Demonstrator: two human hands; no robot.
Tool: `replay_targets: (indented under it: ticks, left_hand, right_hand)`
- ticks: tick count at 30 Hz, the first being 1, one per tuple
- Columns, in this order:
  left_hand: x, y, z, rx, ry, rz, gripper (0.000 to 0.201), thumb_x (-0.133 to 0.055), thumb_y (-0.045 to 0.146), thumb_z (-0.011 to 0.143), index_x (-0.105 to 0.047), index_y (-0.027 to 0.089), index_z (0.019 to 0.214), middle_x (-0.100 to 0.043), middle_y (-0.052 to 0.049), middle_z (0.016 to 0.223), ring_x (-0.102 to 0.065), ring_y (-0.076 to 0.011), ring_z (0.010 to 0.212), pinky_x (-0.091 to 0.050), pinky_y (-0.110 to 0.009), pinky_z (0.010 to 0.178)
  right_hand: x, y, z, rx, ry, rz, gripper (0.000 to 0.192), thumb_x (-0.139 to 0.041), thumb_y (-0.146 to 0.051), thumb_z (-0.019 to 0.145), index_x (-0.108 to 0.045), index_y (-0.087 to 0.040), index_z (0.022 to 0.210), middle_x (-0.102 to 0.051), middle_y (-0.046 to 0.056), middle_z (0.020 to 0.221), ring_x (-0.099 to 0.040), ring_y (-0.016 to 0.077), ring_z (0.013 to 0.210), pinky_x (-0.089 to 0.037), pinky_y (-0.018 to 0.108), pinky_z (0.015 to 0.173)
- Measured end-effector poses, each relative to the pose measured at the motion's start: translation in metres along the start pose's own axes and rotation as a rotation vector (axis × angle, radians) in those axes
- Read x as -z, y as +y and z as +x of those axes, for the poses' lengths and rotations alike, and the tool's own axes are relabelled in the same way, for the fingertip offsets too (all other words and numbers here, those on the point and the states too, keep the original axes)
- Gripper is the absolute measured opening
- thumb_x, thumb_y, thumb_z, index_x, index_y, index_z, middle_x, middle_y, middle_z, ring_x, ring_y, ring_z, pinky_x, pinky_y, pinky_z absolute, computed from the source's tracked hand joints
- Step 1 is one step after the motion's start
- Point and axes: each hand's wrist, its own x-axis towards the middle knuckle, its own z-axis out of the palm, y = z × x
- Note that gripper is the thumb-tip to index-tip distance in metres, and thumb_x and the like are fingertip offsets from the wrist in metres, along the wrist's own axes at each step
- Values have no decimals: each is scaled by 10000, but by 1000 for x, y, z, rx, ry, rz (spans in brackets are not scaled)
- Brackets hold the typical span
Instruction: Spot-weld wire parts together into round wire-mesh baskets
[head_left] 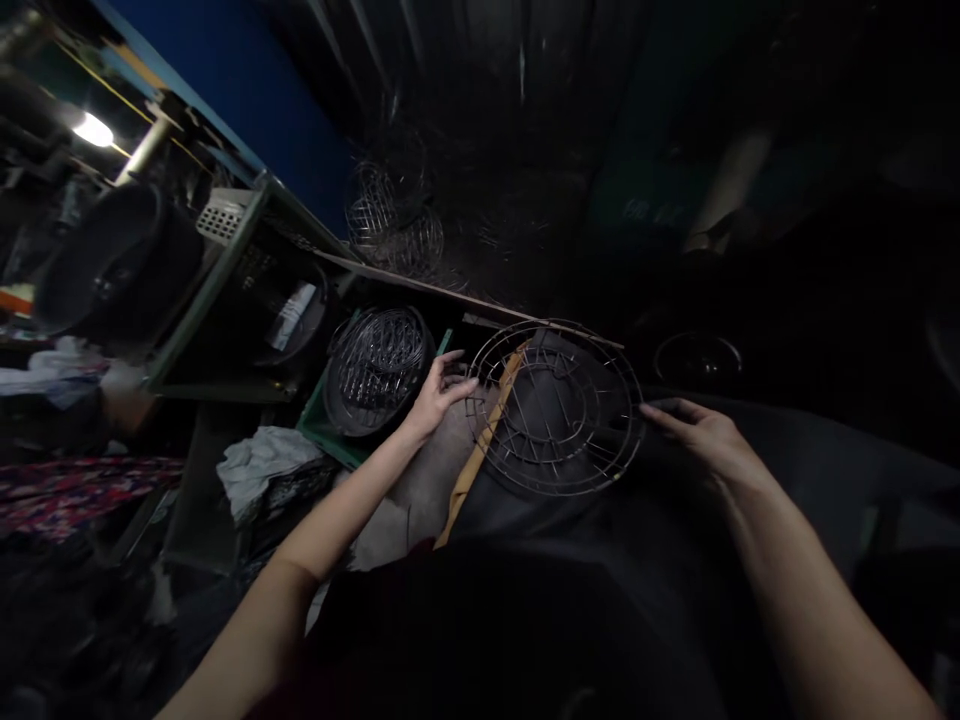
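Observation:
A round wire grille (555, 408), made of concentric rings joined by short cross wires, is held up in front of my lap between my two hands. My left hand (435, 400) grips its left rim, thumb on the near side and fingers bent behind. At the opposite rim, the fingertips of my right hand (694, 425) pinch the outer wire. Left of my left hand, bent wire pieces (386, 345) lie heaped in a dark round tub (351, 424). Behind the grille, a yellow-brown strip (480, 450) runs along dark cloth.
A green metal frame (206, 290) stands left, with a dark basin (105, 270) beyond it. Crumpled pale cloth (266, 465) lies below. Shiny wire baskets (394, 225) sit behind a thin board edge (450, 285). A blue panel (262, 90) rises upper left; the right side is very dark.

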Motion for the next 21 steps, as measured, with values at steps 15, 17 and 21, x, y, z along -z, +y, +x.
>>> replay_targets:
  ticks: [15,17,21]
  left_hand:
    - [-7,18,0,111,-241,-315,853,-735,433,643,-270,209,1322,-656,-13,880,-638,-200,927,-326,-354,947]
    - [-19,33,2,62,-276,-322,828,-737,433,641,-286,218,1302,-653,-30,959,-637,-196,920,-331,-357,945]
    - [-59,63,9,48,-429,-364,760,-730,448,655,-314,256,1262,-635,-36,1016,-634,-170,847,-373,-354,900]
  right_hand:
    - [11,7,-21,82,-23,157,374,-880,-214,395,-684,-146,706,-632,14,602,-560,105,479,-490,144,449]
    - [25,3,-41,130,21,206,403,-896,-252,349,-678,-153,673,-599,-10,563,-506,67,443,-443,105,410]
    - [64,-2,-91,209,137,271,374,-900,-304,340,-658,-203,608,-563,-33,534,-447,49,413,-396,91,369]
